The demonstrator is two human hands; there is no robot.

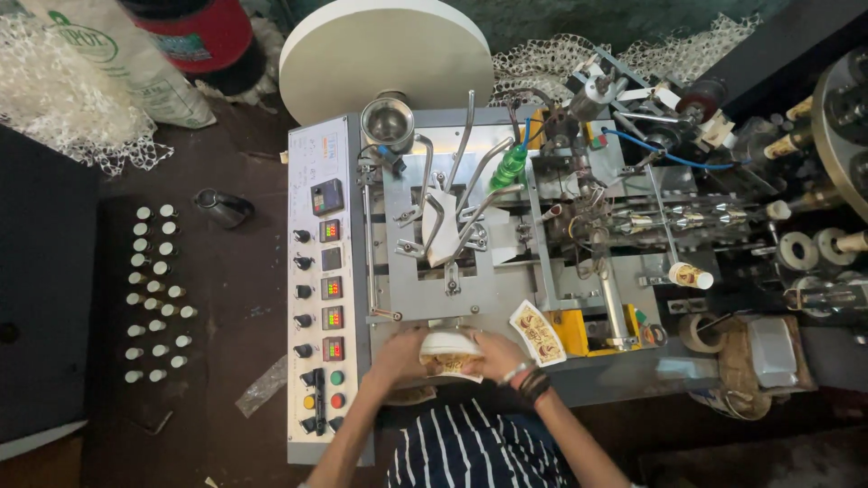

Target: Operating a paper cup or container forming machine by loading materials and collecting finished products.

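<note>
A stack of flat printed paper blanks [451,354], fan-shaped with a white upper face and brown-and-cream print along the edge, sits at the near edge of a paper-cup forming machine [470,280], directly in front of the person's striped shirt. Both hands hold it: the left hand [399,358] is wrapped around the stack's left end and the right hand [499,352], with dark bands at the wrist, grips the right end, fingers curled over the edges. The stack appears to be squared up and held level, which suggests the loading step, with the blanks being gathered for the feed. Just right of the right hand, a single loose blank [538,333] lies tilted on the machine bed beside a yellow block. Beyond the hands stand curved metal guide rods [457,194] holding a white blank upright; placing the stack there would call for keeping the sheets aligned and lifting them clear of the rods' tips. To the left is a control panel [327,298] with knobs, small lit displays and coloured buttons. At the top is a large white paper reel [384,54]. At the far left, rows of small white-capped objects [155,294] stand on a dark surface.
</note>
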